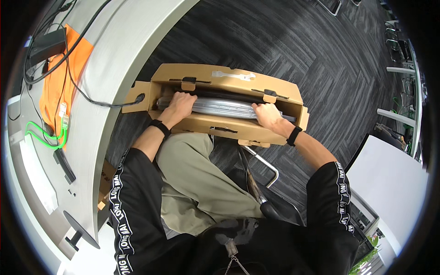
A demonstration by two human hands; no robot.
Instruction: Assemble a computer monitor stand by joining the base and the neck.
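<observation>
An open cardboard box [211, 126] stands in front of my legs, its flaps folded outward. Inside lies a long, plastic-wrapped silvery object [223, 107], its lower part hidden by the box walls. My left hand [182, 106] reaches in and grips the wrapped object near its left end, fingers curled over it. Closer to the other end, my right hand [267, 115] is closed on the same object, thumb on the near side. A white plastic carry handle [233, 75] sits on the far flap.
At left a grey desk [114, 50] bears an orange cloth or bag [51, 87], a green cable [55, 145] and black cables. A black cable plug [140, 98] overlaps the box's left flap. A chair's metal tube [270, 170] is below the box; a white panel [389, 178] stands right.
</observation>
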